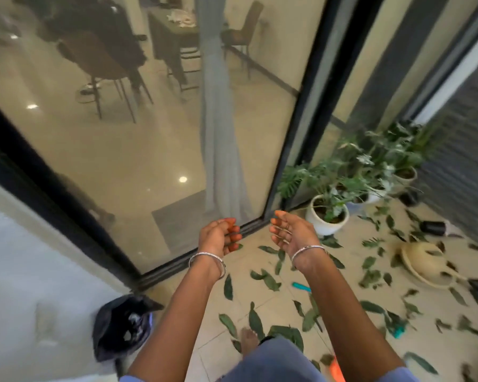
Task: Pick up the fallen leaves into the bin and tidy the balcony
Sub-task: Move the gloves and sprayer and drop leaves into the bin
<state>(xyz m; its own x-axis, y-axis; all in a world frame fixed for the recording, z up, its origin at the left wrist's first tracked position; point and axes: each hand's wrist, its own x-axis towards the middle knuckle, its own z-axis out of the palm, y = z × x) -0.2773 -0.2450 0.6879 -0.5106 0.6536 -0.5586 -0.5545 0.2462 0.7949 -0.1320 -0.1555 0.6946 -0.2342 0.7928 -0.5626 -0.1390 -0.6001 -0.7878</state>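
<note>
- The bin [122, 332] stands near left against the pale wall, just beside the left forearm. It is lined with a black bag and its mouth is open.
- A bare foot [249, 340] rests on the pale tiled floor [342, 307], with leaves touching it on both sides.
- The fallen leaves [255, 321] are dark green, long and pointed. They lie flat and loose across the floor from the foot out to the pots — thicker toward the right.
- A small teal object [301, 286] lies among them beside the right forearm, too blurred to name.
- Left hand [218, 238] and right hand [287, 232] are held out palms up, well above the floor. The grip of each is empty: the left fingers are loosely curled in, the right ones more spread. There is a bangle on each wrist.
- A pale woven basket [425, 266] lies tipped over at the right, with leaves on and around it.
- Farther on, a black pot [433, 227] lies on its side near the dark right wall [458, 188].
- A white pot [327, 216] with a green plant stands in the far corner, more pots behind it.
- The sliding-door track [177, 260] bounds the floor on the left — open tile runs between it and the wall.
</note>
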